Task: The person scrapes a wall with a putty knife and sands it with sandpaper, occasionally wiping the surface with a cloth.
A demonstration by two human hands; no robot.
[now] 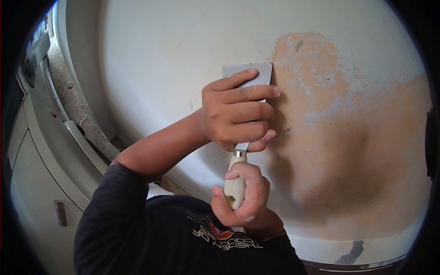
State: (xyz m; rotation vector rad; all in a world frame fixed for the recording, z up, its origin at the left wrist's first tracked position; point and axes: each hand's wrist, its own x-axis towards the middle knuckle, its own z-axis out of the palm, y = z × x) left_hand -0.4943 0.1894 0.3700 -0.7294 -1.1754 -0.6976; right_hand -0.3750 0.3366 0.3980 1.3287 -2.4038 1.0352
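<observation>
A putty knife (235, 189) with a pale handle and a wide metal blade is held upright, its blade edge at the top against a pale painted surface (151, 50). My right hand (252, 192) is closed round the handle, low in the view. Higher up, my left hand (240, 110) is closed across the blade, its fingers covering most of the metal. Just right of the blade begins a large tan patch (316, 98) where the pale coat is gone, with whitish streaks in its upper part.
On the left stands a beige car (46, 169) with a door handle and a side mirror (36, 55). Rough ground (75, 103) shows between it and the pale surface. A grey mark (352, 253) lies near the surface's lower right edge.
</observation>
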